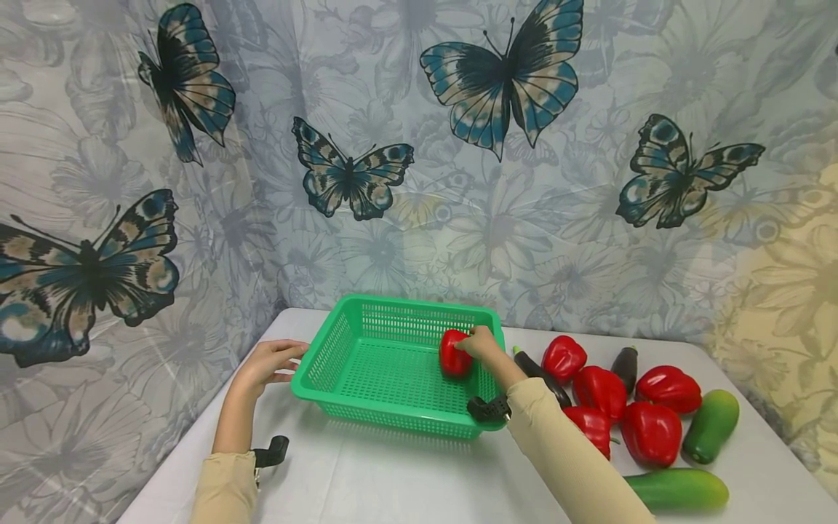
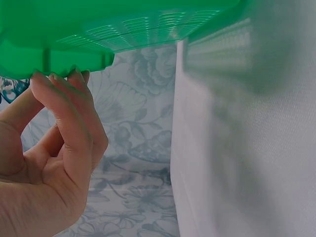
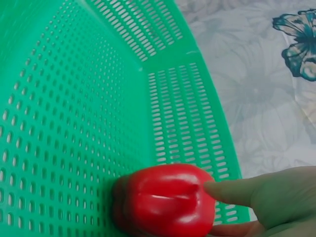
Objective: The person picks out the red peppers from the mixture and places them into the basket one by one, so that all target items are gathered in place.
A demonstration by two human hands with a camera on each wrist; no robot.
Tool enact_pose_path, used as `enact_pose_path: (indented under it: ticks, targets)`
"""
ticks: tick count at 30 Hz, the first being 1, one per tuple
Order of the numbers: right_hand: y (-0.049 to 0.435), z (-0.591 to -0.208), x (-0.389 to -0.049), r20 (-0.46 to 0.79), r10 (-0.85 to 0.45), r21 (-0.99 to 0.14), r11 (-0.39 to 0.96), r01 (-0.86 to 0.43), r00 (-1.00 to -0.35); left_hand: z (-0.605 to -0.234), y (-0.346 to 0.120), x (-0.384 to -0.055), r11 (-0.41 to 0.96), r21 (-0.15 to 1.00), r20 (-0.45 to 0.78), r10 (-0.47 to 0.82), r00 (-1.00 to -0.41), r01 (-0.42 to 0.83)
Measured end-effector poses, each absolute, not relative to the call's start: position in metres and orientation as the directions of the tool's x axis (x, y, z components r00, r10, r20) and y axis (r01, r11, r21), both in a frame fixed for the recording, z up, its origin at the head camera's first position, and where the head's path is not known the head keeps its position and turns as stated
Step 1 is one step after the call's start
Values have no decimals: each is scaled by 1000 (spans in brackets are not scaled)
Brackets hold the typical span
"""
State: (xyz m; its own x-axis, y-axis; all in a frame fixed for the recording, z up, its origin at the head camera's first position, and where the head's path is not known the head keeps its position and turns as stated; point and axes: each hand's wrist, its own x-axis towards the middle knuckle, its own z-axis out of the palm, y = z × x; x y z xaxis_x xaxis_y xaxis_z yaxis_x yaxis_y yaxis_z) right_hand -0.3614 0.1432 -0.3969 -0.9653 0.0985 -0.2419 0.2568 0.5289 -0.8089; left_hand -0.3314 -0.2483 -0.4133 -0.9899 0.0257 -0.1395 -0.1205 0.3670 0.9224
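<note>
A green plastic basket (image 1: 399, 426) with slotted walls stands on the table. My left hand (image 1: 262, 364) is at its left edge; in the left wrist view the fingers (image 2: 74, 118) bend up to the basket's rim (image 2: 74, 61), pinching it. My right hand (image 1: 486, 349) reaches over the right wall and holds a red bell pepper (image 1: 455, 354) inside the basket, near the right end. In the right wrist view the thumb (image 3: 232, 191) presses the end of the pepper (image 3: 165, 200), and the other fingers are mostly hidden beneath it.
Right of the basket lie several red bell peppers (image 1: 651, 433), two dark eggplants (image 1: 625, 370), a green zucchini (image 1: 712, 426) and a longer green one (image 1: 681, 489), partly behind the right sleeve. A butterfly-print cloth (image 1: 458, 240) hangs behind the white table (image 1: 366, 487).
</note>
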Motion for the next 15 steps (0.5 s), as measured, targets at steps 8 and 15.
enact_pose_path:
  ticks: [8, 15]
  targets:
    - [145, -392, -360, -239, 121, -804, 531, 266, -964, -412, -247, -332, 378, 918, -143, 29, -989, -122]
    - [145, -379, -351, -189, 80, -819, 536, 202, -979, -415, -248, -332, 380, 917, -136, 20, -991, -118]
